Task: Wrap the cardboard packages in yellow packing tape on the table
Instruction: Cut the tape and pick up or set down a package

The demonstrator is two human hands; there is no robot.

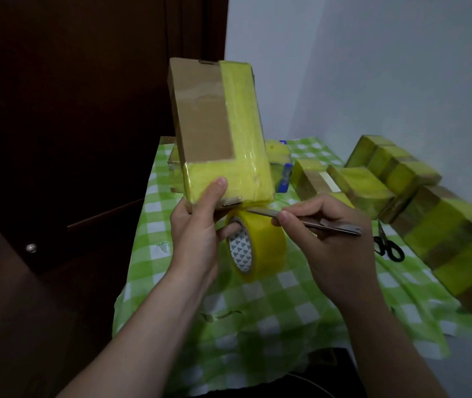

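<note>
A home room; a green checked tablecloth (pixel 257 305) covers a table in a corner beside a dark wooden door (pixel 85 110).

No text, brand or number can be read. The nearest thing to a label is the white inner core (pixel 240 249) of the yellow tape roll (pixel 263 245), just at 6 o'clock from the cardboard package (pixel 203 122). It bears a repeated pattern of small dark triangular marks, too small and blurred to make out as letters. At 3 o'clock from the package's lower end, a blue object (pixel 285 175) on the table shows a pale patch that may be print, but it is too blurred to tell.
</note>
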